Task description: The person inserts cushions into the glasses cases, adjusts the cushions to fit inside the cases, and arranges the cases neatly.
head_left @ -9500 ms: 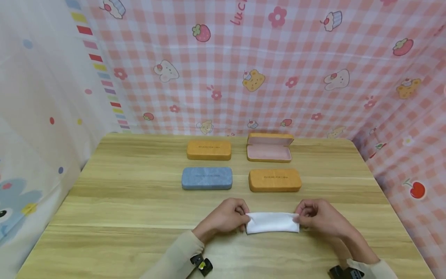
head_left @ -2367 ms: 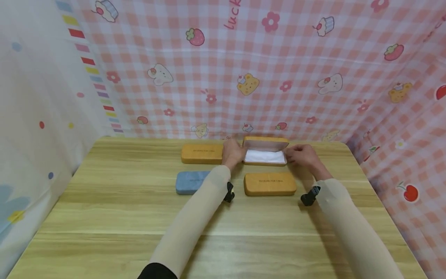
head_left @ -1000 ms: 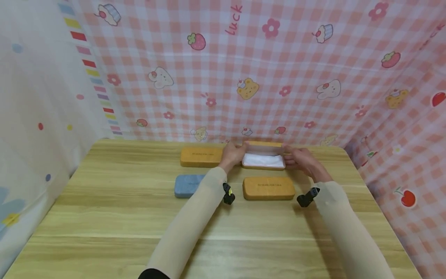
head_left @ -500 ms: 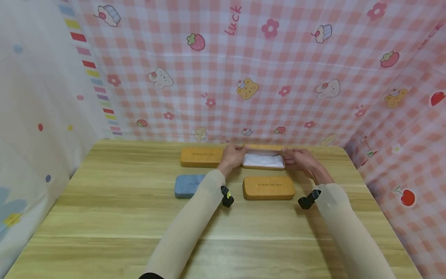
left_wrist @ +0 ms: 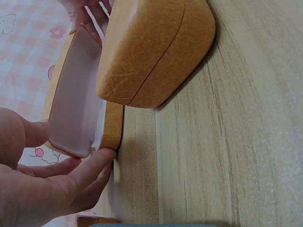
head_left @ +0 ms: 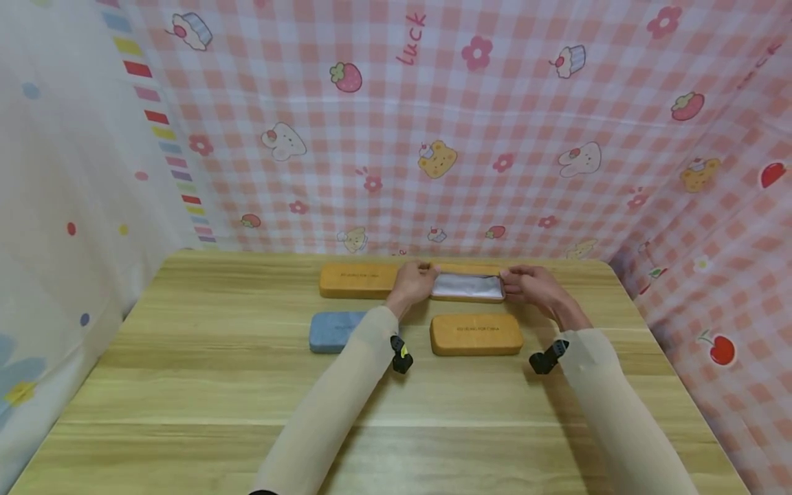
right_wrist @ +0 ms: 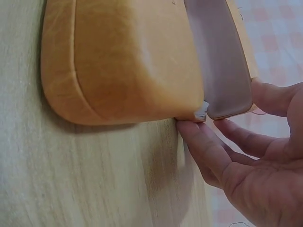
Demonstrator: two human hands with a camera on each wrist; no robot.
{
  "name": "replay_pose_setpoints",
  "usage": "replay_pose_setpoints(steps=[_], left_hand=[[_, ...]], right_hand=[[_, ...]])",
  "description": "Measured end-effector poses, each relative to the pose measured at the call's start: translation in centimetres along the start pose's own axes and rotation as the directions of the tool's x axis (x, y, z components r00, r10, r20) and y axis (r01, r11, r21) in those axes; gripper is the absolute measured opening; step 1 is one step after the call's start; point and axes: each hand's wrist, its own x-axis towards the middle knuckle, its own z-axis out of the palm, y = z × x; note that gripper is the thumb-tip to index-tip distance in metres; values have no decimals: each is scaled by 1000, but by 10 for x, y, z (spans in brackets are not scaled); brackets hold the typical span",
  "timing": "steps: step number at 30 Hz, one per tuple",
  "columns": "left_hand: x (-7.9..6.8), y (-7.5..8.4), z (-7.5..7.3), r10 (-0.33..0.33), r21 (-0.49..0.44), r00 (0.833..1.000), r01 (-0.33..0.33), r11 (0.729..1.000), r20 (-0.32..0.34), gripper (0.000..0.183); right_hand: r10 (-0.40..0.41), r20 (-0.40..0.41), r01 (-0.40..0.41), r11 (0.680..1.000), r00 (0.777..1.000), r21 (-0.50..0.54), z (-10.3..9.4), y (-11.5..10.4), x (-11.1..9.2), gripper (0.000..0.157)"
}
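Observation:
At the back right of the table lies an orange glasses case (head_left: 467, 299), its pink-lined lid (left_wrist: 74, 97) partly lowered over the base. A folded white cloth (head_left: 468, 286) lies inside. My left hand (head_left: 412, 283) holds the case's left end, thumb on the lid and fingers against the base, as the left wrist view shows. On the opposite end, my right hand (head_left: 537, 290) has its thumb on the lid and fingertips at the base and lid edge (right_wrist: 232, 116). In the right wrist view, a closed orange glasses case (right_wrist: 128, 61) hides most of the held one.
A closed orange case (head_left: 476, 335) stands just in front of the held one. Another orange case (head_left: 355, 280) and a blue case (head_left: 334, 331) sit to the left, the blue one partly behind my left sleeve. A checked curtain (head_left: 371, 137) hangs behind the wooden table (head_left: 185, 385).
The white cloth, earlier held by both hands near the front, is now in the open case. Both hands have moved to the case's ends, and the lid has tipped forward and down.

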Motion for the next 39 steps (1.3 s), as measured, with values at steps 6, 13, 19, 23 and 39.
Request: replay_pose_setpoints(steps=[6,13,19,23,39], left_hand=[[-4,-2,3,41,40,999,-40,998,-26,51],[-10,-1,8,88,60,995,-85,995,-44,49],[-13,0,11,77,65,995,-72,995,-67,50],[-13,0,12,73,81,994,-66,994,-78,51],[-11,-3,11,94,131,988,-78,988,-119,50]], right_hand=[[-8,3,8,1000,1000,-27,0,3,-3,75],[-53,-5,52,996,999,-77,0,8,-7,68],[-100,-19,95,981,995,-167,0,12,-9,64],[-134,-47,116,953,990,-279,1,15,-10,63],[-209,-99,160,917,973,-364,8,17,-9,57]])
